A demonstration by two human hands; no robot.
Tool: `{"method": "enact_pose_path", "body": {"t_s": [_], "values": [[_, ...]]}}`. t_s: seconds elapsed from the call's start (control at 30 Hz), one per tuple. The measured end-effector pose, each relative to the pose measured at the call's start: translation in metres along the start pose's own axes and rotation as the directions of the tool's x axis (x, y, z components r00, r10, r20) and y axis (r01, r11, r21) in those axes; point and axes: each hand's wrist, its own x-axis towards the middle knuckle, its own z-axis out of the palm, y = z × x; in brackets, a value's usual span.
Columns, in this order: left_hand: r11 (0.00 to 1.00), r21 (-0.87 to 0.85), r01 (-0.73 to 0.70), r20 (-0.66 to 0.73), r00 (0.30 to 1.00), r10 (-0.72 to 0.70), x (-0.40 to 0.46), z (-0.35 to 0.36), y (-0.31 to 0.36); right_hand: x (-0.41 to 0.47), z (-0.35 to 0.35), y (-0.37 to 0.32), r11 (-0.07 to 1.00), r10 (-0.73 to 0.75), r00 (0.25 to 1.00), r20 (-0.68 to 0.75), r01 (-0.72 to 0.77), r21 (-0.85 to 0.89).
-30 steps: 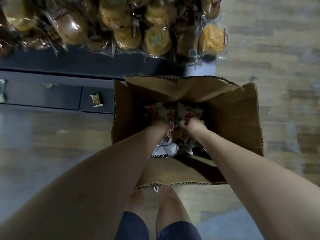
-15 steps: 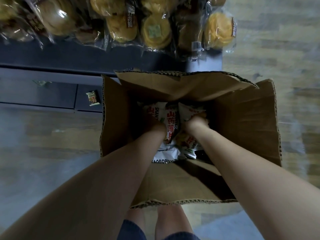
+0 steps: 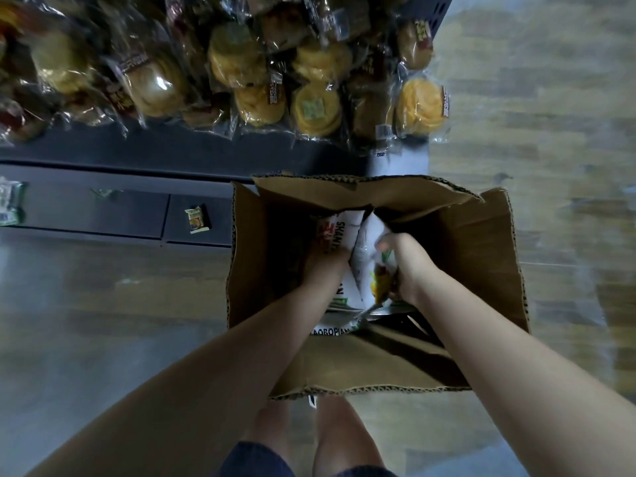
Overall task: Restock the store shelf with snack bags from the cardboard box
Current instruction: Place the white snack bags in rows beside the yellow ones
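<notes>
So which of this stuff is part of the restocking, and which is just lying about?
Part of the job:
- brown cardboard box
- white printed snack bags, gripped by left hand and right hand
- dark metal shelf

Just lying about:
- clear-wrapped yellow pastries
- small lone packet

The plain brown cardboard box (image 3: 481, 256) holds white snack bags (image 3: 344, 232) printed with red and black lettering and green edges.

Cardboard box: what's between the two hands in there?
Head view: white snack bags stand between the left hand and right hand inside the cardboard box.
</notes>
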Motion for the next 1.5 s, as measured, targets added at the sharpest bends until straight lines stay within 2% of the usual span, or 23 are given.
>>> {"method": "enact_pose_path", "body": {"t_s": [0.13,0.23,0.37,0.53,0.67,0.87,1.03,1.17,1.23,1.33,1.5], "values": [[0.989,0.009,-0.148,0.008,0.989,0.148,-0.021,-0.007,0.004,0.014,-0.003,0.013,0.998,-0.066,0.988,0.140,0.063,0.029],[0.977,0.033,-0.211,0.083,0.975,0.208,-0.033,-0.011,0.011,-0.005,-0.002,0.009,0.986,-0.166,0.968,0.190,0.165,0.020],[0.922,-0.024,-0.385,0.215,0.899,0.381,-0.048,-0.029,0.013,-0.052,-0.004,0.000,0.934,-0.355,0.902,0.245,0.354,0.048],[0.925,-0.123,-0.359,0.330,0.865,0.379,-0.078,-0.066,0.025,-0.100,-0.024,0.000,0.877,-0.477,0.816,0.327,0.464,0.122],[0.904,-0.261,-0.337,0.396,0.817,0.419,-0.105,-0.094,0.034,-0.132,-0.036,-0.005,0.827,-0.558,0.787,0.264,0.552,0.103],[0.832,-0.248,-0.496,0.268,0.790,0.551,-0.154,-0.133,0.063,-0.179,-0.049,-0.023,0.697,-0.717,0.690,0.101,0.706,0.127],[0.709,-0.215,-0.672,0.174,0.688,0.705,-0.193,-0.158,0.091,-0.224,-0.053,-0.042,0.522,-0.848,0.529,-0.027,0.843,0.130],[0.647,-0.254,-0.719,0.120,0.641,0.758,-0.218,-0.175,0.109,-0.266,-0.051,-0.062,0.399,-0.910,0.408,-0.079,0.911,0.106],[0.638,-0.238,-0.732,0.135,0.626,0.768,-0.229,-0.183,0.112,-0.284,-0.049,-0.071,0.366,-0.923,0.376,-0.084,0.924,0.112],[0.620,-0.214,-0.755,0.136,0.605,0.784,-0.246,-0.195,0.113,-0.309,-0.046,-0.083,0.358,-0.925,0.369,-0.092,0.927,0.110],[0.531,-0.168,-0.831,0.031,0.534,0.845,-0.267,-0.224,0.121,-0.342,-0.036,-0.099,0.300,-0.937,0.311,-0.157,0.949,0.092]]}}
